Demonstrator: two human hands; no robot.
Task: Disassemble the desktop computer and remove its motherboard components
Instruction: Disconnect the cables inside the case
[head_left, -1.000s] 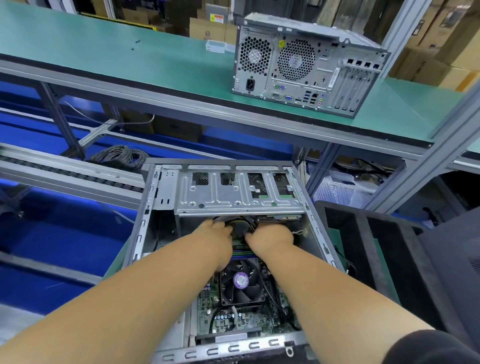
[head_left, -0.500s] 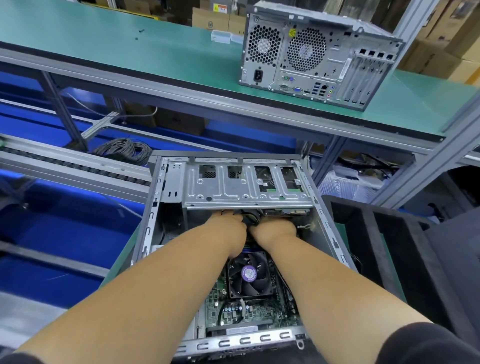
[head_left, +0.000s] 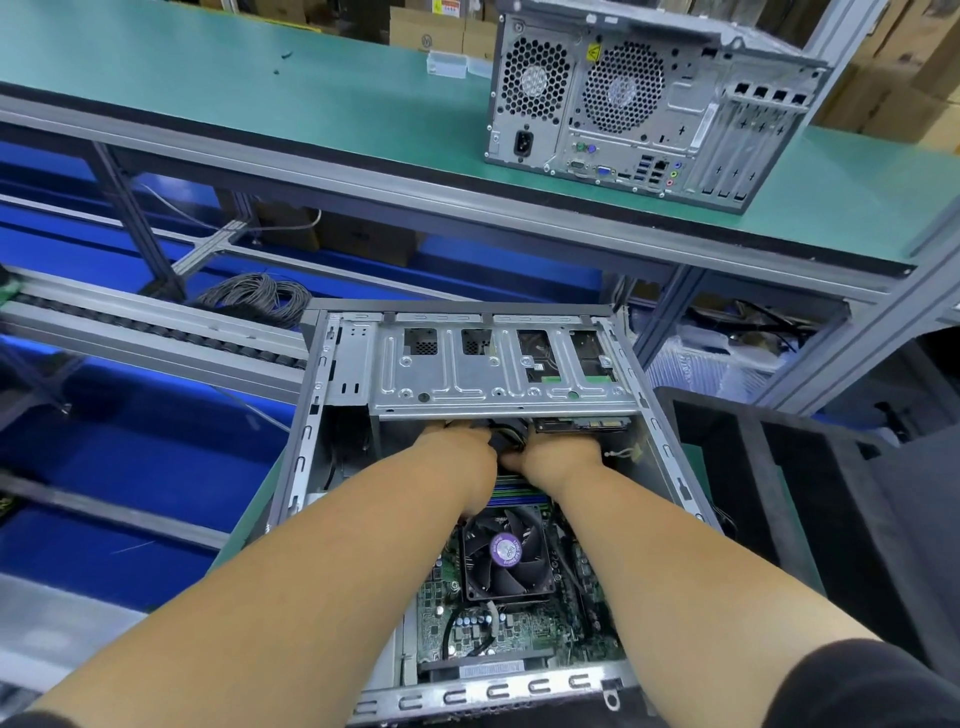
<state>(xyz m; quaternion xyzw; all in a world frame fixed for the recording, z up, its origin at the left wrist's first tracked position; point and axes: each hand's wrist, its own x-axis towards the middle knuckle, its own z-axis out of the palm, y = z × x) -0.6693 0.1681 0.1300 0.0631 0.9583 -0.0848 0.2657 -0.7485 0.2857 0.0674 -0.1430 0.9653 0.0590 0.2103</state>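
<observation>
An open desktop case (head_left: 310, 415) lies on its side in front of me. Its green motherboard (head_left: 519, 634) carries a black CPU fan (head_left: 506, 551) and memory sticks (head_left: 519, 493). A metal drive cage (head_left: 467, 384) spans the far end, with a drive (head_left: 582, 423) under it. My left hand (head_left: 460, 449) and my right hand (head_left: 561, 454) reach under the cage edge. They close from both sides on a black and yellow cable bundle (head_left: 509, 440). The cage hides my fingertips.
A second, closed computer (head_left: 623, 104) stands on the green shelf (head_left: 260, 78) above. A coil of grey cable (head_left: 254, 299) lies behind the case by a conveyor rail (head_left: 130, 322). A black divided tray (head_left: 779, 467) sits to the right.
Both hands have pushed a little further in under the drive cage, staying together on the cable bundle. The case has not moved.
</observation>
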